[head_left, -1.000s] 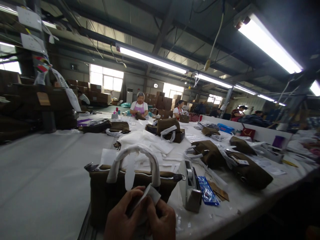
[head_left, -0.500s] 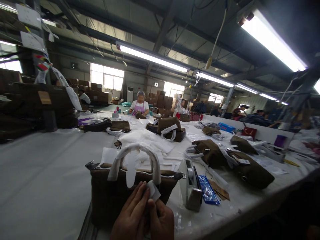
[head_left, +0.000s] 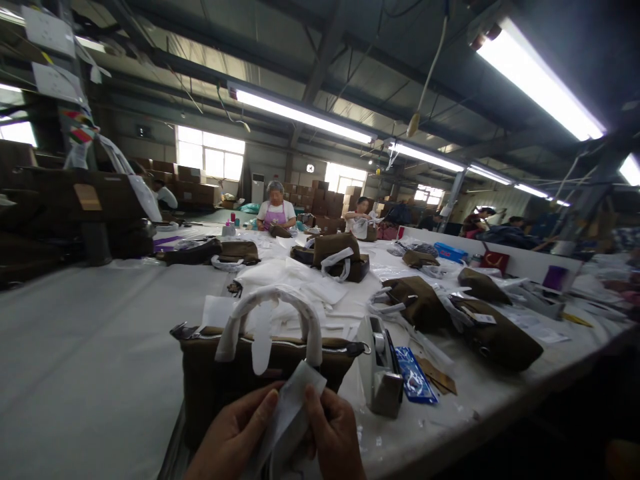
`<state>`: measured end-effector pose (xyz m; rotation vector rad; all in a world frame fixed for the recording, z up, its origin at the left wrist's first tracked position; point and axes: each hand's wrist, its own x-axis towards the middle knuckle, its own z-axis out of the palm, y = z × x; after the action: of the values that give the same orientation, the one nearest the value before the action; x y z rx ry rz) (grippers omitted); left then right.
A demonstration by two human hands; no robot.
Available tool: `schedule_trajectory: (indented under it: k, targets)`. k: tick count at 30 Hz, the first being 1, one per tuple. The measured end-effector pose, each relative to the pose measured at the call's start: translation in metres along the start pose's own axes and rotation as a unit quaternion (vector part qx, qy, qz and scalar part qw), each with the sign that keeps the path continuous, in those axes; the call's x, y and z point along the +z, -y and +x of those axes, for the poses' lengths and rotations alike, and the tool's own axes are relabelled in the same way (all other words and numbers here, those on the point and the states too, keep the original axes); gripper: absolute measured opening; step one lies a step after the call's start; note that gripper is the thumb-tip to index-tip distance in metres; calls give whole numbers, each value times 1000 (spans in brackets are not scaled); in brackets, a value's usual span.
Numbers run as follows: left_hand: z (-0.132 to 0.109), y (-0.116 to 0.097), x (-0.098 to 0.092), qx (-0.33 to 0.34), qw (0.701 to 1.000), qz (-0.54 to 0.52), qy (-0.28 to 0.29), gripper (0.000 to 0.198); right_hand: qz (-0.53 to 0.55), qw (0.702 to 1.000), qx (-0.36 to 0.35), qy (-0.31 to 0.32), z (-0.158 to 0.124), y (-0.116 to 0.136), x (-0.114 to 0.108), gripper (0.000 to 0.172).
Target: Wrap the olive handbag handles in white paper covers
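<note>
A dark olive handbag (head_left: pixel 215 373) stands upright on the table in front of me, its zip along the top and its two handles (head_left: pixel 280 297) wrapped in white paper. Before its front, my left hand (head_left: pixel 240 427) pinches one side of a strip of thin white wrapping paper (head_left: pixel 293 407). The other edge of that strip is between the thumb and fingers of my right hand (head_left: pixel 333 427). The strip slants down between both hands; whatever it may cover underneath is partly hidden. A white paper tongue (head_left: pixel 262 343) hangs between the handles.
Right of the bag stand a tape dispenser (head_left: pixel 383 373) and a blue packet (head_left: pixel 415 377) beside brown tags (head_left: pixel 437 377). More olive bags (head_left: pixel 495 337) lie to the right. White paper sheets (head_left: pixel 300 283) spread behind the bag. A co-worker (head_left: pixel 276 210) sits across the table.
My hands have moved apart from being close together, and the white paper now shows as a longer strip between them. The handbag stays in place. A far co-worker's arms have lowered.
</note>
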<state>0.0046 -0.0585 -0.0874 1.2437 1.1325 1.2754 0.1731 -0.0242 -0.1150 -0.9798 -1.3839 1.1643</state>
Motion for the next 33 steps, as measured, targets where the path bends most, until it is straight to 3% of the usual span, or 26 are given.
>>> schedule_trajectory:
  k: [2,4,10,15,17,18,21,23,25,27,33]
  targets:
    - [6,8,1,-23,997,-21,65,60,-10,1000,-5,18,1,-1,-4,54]
    - [10,16,6,-24,996,-18,86,58,-25,999,-12,28,2,-2,-7,54]
    - [13,28,20,9,1000,4,23,51,-59,997,-32,29,2,-3,-8,51]
    - [10,25,24,-19,1000,-7,-17,54,-88,994,-37,51,0,11,-13,49]
    - [8,22,24,-29,999,-1,-27,54,-124,991,-36,39,0,19,-34,48]
    - [7,20,24,-32,999,4,-32,54,-144,989,-33,4,0,21,-49,48]
    - [5,15,25,-39,998,20,-35,53,-224,951,-22,-212,8,20,-108,52]
    - [5,14,26,-37,998,27,-35,54,-302,909,-39,-283,19,14,-144,62]
    - [6,14,28,-33,998,23,-39,56,-317,907,-16,-277,31,6,-169,67]
    - [7,14,29,-29,999,16,-42,57,-294,922,20,-249,42,-1,-180,67]
    - [7,14,30,-33,999,-1,-41,58,-179,954,84,-226,50,5,-178,72]
